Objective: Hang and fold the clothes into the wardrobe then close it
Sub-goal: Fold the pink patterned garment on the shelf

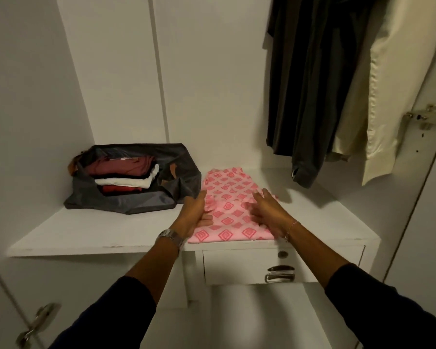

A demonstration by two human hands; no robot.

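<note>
A folded pink cloth with red diamond shapes [228, 210] is laid on the white wardrobe shelf [91, 230], just right of a dark grey bag [126, 195]. Its left edge is touched by the left hand [195, 212], grip wide. The right hand [267, 210], grip wide, is held flat over it.

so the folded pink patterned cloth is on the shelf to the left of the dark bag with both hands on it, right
Not quite. The head view shows the folded pink patterned cloth on the shelf to the right of the dark bag, not the left. The left hand and right hand are both at it.
</note>
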